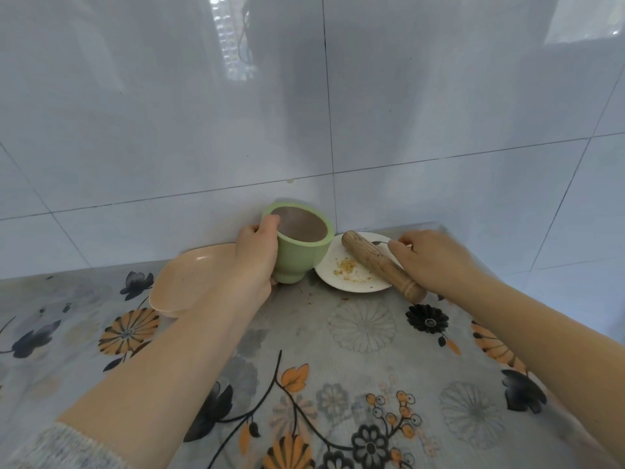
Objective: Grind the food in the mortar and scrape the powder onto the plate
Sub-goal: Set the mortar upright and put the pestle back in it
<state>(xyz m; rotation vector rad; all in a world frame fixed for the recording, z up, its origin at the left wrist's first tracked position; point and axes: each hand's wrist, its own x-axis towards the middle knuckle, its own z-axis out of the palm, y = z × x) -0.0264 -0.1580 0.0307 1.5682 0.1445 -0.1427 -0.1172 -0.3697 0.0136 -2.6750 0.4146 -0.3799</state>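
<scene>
A green mortar (299, 252) with a brown inside stands near the tiled wall, tilted slightly toward me. My left hand (255, 255) grips its left side, thumb hooked over the rim. To its right lies a white plate (341, 275) holding a little yellowish ground food (348, 265). A wooden pestle (382, 265) rests across the plate, its handle end over the near right edge. My right hand (429, 258) is over the plate's right side, fingers pinched on a thin metal spoon (378, 243) whose bowl lies on the plate's far part.
A peach-coloured dish (179, 282) sits left of the mortar, partly behind my left wrist. The table (338, 367) is covered by a floral cloth. A glossy tiled wall rises directly behind the objects.
</scene>
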